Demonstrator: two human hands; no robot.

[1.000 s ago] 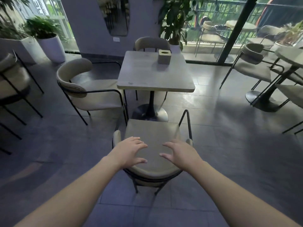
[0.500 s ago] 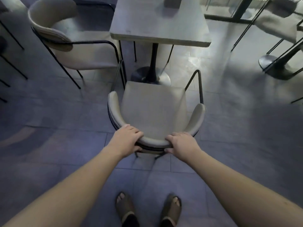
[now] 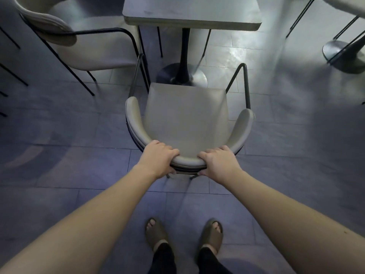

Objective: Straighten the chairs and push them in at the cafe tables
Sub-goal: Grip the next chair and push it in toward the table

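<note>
**Both hands on the chair back, seat short of the desk**

Head view: the beige padded armchair with thin black metal legs (image 3: pixel 187 119) stands on the grey tiled floor (image 3: pixel 59 165), facing the square grey pedestal desk (image 3: pixel 191 18), its seat front just short of the desk edge. The left hand (image 3: pixel 158 158) and right hand (image 3: pixel 219 163) grip the curved backrest rim, fingers (image 3: pixel 205 155) curled over the top, thumbs seemingly underneath, though they are half hidden. The frame looks light and stiff, so it should slide readily; the rigid rim is the sound hold, and the cushion would give. A second matching beige chair (image 3: pixel 94 50) sits left of the desk. No containers show.
</note>
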